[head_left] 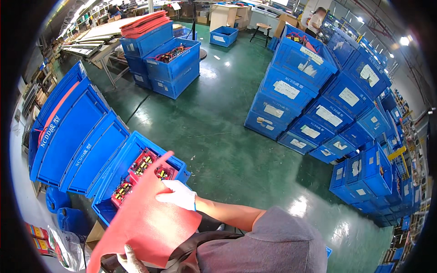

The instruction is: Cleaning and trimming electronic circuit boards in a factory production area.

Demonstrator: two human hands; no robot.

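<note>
Stacked rigid blue crates (273,73) well beyond the right hand (180,195); open crate (129,152) just left-forward of it, partly screened by a limp, matte red sheet (154,223). Small black-and-yellow parts (144,162) inside; gloved right hand pinches the sheet's edge, left hand (131,261) at its near edge, grip unclear.

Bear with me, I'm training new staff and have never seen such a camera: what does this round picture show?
There is no machine here: a person works with their own two hands. A wide fisheye camera worn on the head looks down, so straight edges bend. The right hand, in a white glove, grips a red sheet; the left hand is at its lower edge, its grip partly hidden. The sheet partly covers an open blue crate holding dark parts with yellow bits. Stacked blue crates stand on the green floor.
</note>
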